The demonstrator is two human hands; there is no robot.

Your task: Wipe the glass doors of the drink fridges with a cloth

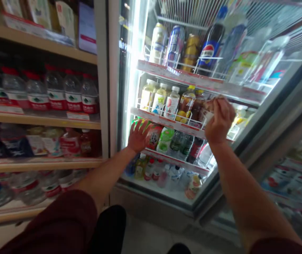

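Observation:
My left hand (138,135) reaches into the lit drinks cooler (113,106), fingers spread, resting against bottles on the third shelf next to a red-labelled bottle (154,137). My right hand (219,121) is raised at the second shelf (172,123), fingers curled round a brownish bottle (211,105) that is blurred by motion. Pale yellow juice bottles (153,95) stand in wire racks to the left of it.
The cooler's glass door (272,116) stands open at the right. Top shelf holds cans and a dark cola bottle (211,44). Wooden shelves (42,120) at the left carry rows of red-capped water bottles (55,91). Another cooler (299,176) sits far right.

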